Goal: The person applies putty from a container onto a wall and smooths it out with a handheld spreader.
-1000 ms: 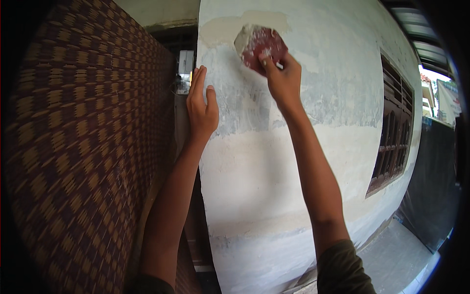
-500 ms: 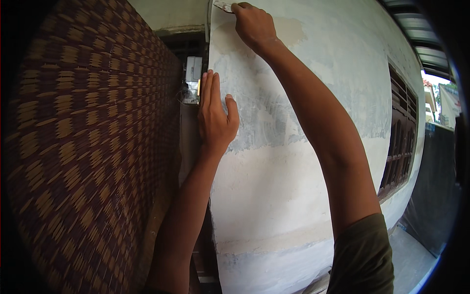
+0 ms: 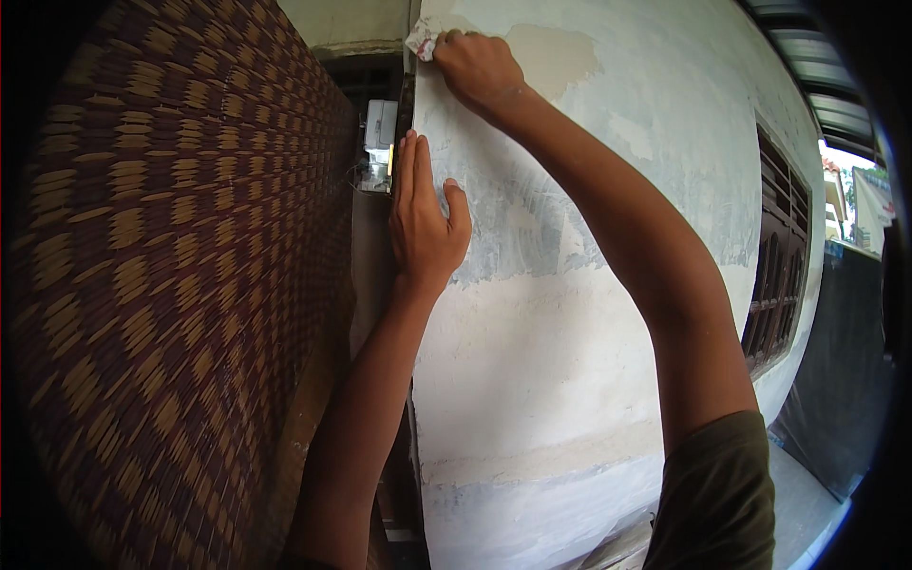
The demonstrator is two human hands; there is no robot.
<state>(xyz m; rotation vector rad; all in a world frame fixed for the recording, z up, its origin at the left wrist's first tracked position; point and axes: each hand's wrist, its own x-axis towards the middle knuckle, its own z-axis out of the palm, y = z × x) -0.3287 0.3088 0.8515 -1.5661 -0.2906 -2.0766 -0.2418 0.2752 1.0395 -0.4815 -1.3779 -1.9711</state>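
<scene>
High on the wall's left edge, my right hand [image 3: 478,68] is closed around a putty knife [image 3: 421,43] smeared with white and reddish stains. Its handle is mostly hidden by my fingers, and the blade lies at the corner of the patchy white plastered wall [image 3: 532,351]. Lower down, my left hand [image 3: 427,214] rests flat along the same edge, fingers stretched upward and thumb apart, holding nothing. Beside the right wrist spreads a beige patch of filler [image 3: 553,59].
A brown and tan woven panel [image 3: 180,285] stands close on the left. Behind the wall's edge, near my left fingertips, hangs a grey-white box [image 3: 380,123] with loose wires. A dark wooden shuttered window [image 3: 774,252] sits in the wall at right.
My right hand has come down and slightly left with the putty knife, uncovering more of the beige patch. My left hand stays flat at the wall's edge.
</scene>
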